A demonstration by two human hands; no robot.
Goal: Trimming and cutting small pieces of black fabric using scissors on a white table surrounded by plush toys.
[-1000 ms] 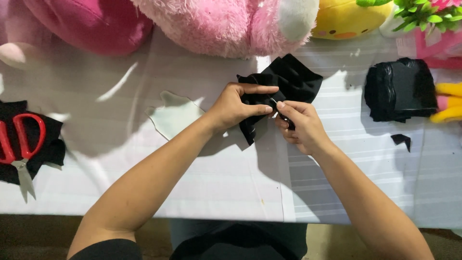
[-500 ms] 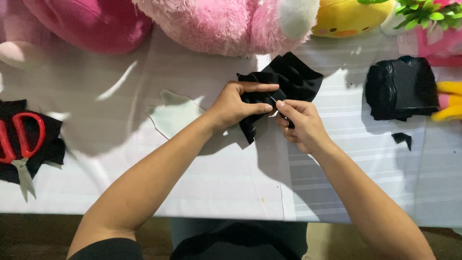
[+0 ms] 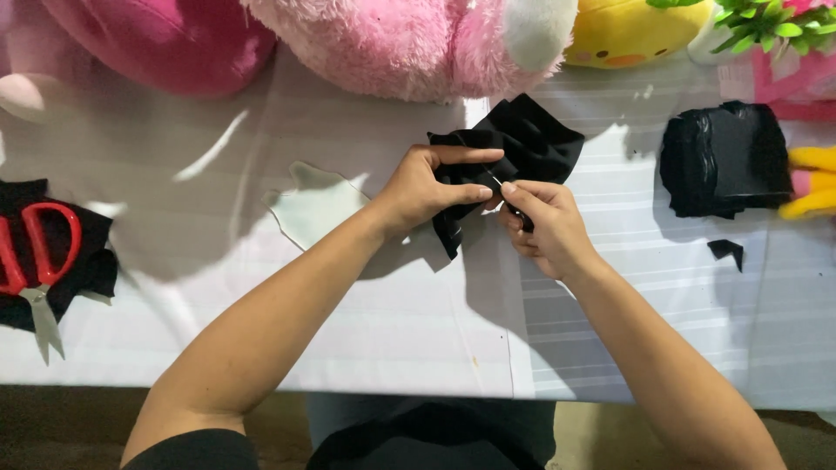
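A bunched piece of black cloth [image 3: 531, 144] lies on the white table near the far middle. My left hand [image 3: 431, 187] pinches its near edge between thumb and fingers. My right hand [image 3: 540, 222] meets it from the right, with its fingertips closed on a thin needle [image 3: 495, 183] at the same edge of the cloth. Both hands touch each other over the fabric.
Pink plush toys [image 3: 392, 39] and a yellow one [image 3: 631, 30] line the far edge. A stack of black cloth [image 3: 723, 157] sits at right beside a small black scrap [image 3: 727, 252]. Red-handled scissors [image 3: 30, 261] rest on black fabric at left. A pale paper cutout [image 3: 318, 204] lies mid-table.
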